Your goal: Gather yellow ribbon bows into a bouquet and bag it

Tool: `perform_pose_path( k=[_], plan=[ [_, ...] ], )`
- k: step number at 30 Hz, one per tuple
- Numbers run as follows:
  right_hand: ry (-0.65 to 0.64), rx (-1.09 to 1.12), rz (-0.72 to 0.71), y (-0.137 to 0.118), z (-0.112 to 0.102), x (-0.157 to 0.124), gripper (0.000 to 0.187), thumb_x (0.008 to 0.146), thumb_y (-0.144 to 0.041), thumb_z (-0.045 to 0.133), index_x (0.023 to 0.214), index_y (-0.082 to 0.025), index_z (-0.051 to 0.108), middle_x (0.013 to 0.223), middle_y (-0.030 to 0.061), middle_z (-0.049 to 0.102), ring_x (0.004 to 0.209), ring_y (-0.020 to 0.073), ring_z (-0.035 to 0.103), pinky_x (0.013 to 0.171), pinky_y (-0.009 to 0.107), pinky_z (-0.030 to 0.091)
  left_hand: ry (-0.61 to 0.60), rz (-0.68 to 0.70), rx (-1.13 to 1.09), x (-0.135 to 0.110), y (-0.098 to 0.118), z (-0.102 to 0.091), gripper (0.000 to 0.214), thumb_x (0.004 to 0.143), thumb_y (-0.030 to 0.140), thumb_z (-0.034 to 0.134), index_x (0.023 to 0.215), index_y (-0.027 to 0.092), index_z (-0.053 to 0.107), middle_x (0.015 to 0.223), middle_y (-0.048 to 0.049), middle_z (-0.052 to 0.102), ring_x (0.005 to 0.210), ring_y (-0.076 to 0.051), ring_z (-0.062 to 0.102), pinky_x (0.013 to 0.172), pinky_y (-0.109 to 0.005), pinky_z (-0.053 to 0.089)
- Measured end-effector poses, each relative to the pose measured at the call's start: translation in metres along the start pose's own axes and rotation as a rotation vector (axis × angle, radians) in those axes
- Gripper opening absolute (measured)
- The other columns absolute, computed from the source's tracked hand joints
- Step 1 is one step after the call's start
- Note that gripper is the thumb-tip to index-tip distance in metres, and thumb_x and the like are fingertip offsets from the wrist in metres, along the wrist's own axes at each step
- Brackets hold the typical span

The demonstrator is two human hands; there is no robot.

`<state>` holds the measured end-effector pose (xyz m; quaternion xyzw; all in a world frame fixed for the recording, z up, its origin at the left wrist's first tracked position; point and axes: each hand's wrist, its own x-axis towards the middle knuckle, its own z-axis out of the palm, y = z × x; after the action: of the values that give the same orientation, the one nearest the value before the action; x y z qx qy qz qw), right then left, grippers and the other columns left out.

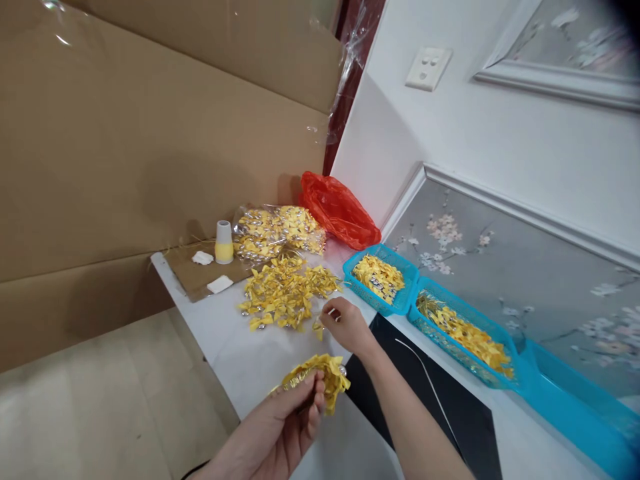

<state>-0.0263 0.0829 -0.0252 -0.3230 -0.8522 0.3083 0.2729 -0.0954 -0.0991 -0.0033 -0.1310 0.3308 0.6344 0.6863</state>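
My left hand (287, 420) is closed on a bunch of yellow bows (320, 377) held low over the white table (235, 350). My right hand (345, 325) reaches forward with fingers pinched on a single yellow bow (318, 328) at the near edge of a loose pile of yellow bows (285, 293) on the table.
A clear bag of bows (273, 232) and a red plastic bag (337, 210) lie behind the pile. A white-and-yellow thread cone (223, 242) stands on a cardboard sheet (200, 273). Two blue baskets (395, 303) (505, 333) of yellow pieces sit right, along the wall. Large cardboard panels (150, 133) stand left.
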Motion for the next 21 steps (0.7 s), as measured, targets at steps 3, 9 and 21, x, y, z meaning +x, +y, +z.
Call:
perform_pose_path(
  k=[3,9,21],
  plan=[
    [-0.015,0.027,0.039,-0.009,-0.023,-0.019,0.012,0.08,-0.026,0.055,0.073,-0.018,0.06,0.061,-0.0031,0.054,0.053,0.0106,0.049,0.051,0.021,0.039,-0.011,0.02,0.017,0.003,-0.001,0.004,0.017,0.078,0.003,0.063,0.095,0.002,0.066,0.087,-0.0124,0.068,0.066,-0.012,0.067,0.059,-0.019,0.059],
    [0.006,0.009,0.038,-0.043,-0.047,-0.074,0.012,0.084,-0.024,0.054,0.074,-0.019,0.057,0.066,-0.0016,0.056,0.057,0.0113,0.052,0.053,0.021,0.041,-0.042,0.043,0.022,0.013,-0.008,0.011,0.016,0.082,0.004,0.059,0.096,0.001,0.066,0.091,-0.0143,0.069,0.066,-0.011,0.067,0.058,-0.018,0.058],
    [0.248,0.113,0.069,-0.034,-0.042,-0.109,0.017,0.089,-0.026,0.05,0.086,-0.019,0.065,0.076,0.003,0.064,0.066,0.0144,0.06,0.061,0.023,0.048,-0.044,0.078,0.037,0.015,-0.015,0.014,0.014,0.083,0.005,0.058,0.094,0.005,0.067,0.091,-0.0116,0.068,0.067,-0.01,0.066,0.06,-0.018,0.058]
  ],
)
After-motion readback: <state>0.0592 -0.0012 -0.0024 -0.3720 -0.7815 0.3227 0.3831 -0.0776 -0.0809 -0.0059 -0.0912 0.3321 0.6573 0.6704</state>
